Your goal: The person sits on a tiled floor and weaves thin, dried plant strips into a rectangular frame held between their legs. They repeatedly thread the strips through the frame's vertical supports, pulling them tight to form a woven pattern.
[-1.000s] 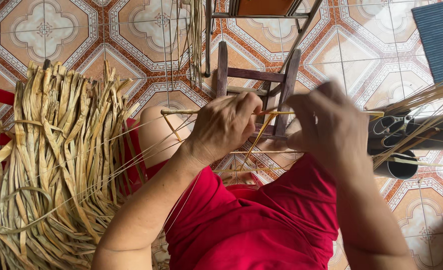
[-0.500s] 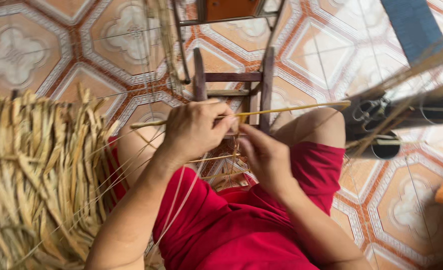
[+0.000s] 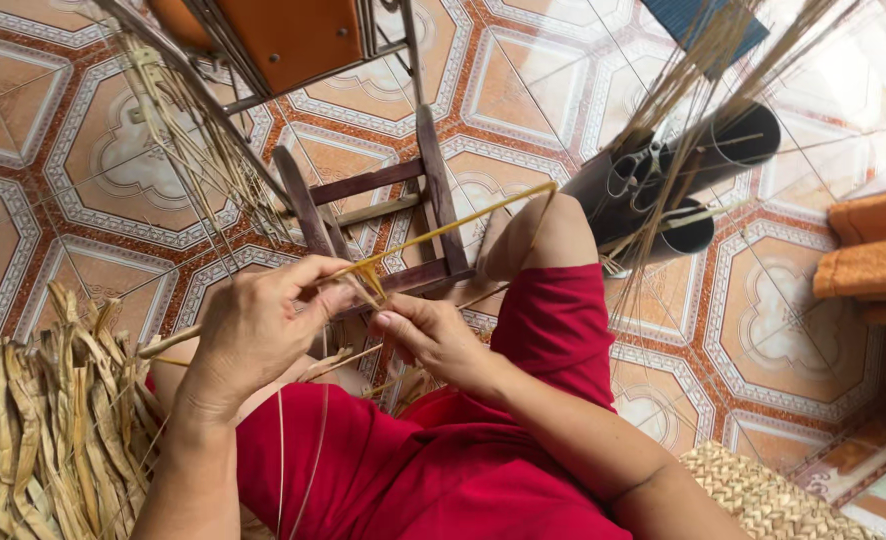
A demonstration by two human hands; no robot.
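My left hand [image 3: 255, 330] grips a long thin yellow reed stick [image 3: 443, 232] that runs up to the right across my lap. Thin straw strands [image 3: 368, 285] are looped around the stick at my fingertips. My right hand [image 3: 431, 338] pinches those strands just below the stick, close to my left thumb. More loose strands [image 3: 281, 460] hang down over my red trousers [image 3: 443, 470]. My bare knee [image 3: 555, 230] shows past the hands.
A small dark wooden frame [image 3: 383, 205] stands on the patterned tile floor ahead. A heap of dried flat leaves [image 3: 43, 440] lies at left. Dark tubes holding reeds [image 3: 683, 175] stand at right. A woven mat [image 3: 763, 495] lies bottom right, orange cloth [image 3: 873, 250] far right.
The view has swung left and tilted. My right hand has drawn in under the stick beside my left hand; the stick now slants up to the right.
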